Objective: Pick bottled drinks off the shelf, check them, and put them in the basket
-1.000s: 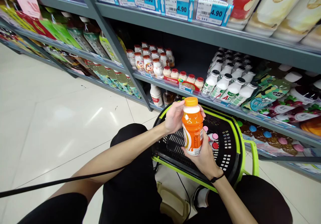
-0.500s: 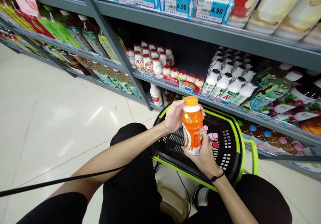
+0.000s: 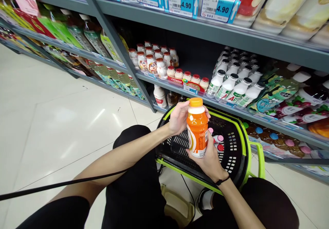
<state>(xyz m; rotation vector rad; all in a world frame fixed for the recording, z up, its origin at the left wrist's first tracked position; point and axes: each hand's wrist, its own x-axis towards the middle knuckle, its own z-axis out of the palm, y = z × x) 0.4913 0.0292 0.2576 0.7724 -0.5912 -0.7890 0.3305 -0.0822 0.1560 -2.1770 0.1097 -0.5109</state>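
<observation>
An orange drink bottle (image 3: 197,128) with an orange cap stands nearly upright between my two hands, above a shopping basket. My left hand (image 3: 178,118) is wrapped round its upper left side, with fingers passing behind the bottle near the neck. Low on the right, my right hand (image 3: 209,158) grips the bottle near its base, the thumb in front. Beneath them is the black basket (image 3: 235,164) with a lime-green rim. Several small bottles with pink and red caps (image 3: 220,143) lie inside it, partly hidden by the bottle and my right hand.
Right behind the basket, a grey store shelf (image 3: 205,34) carries small red-capped bottles (image 3: 151,63), a red-labelled multipack (image 3: 189,80) and white black-capped bottles (image 3: 228,88). Price tags line the upper edge. A lime-green basket handle (image 3: 260,160) sticks out on the right, near my knee. Tiled floor (image 3: 64,119) spreads left.
</observation>
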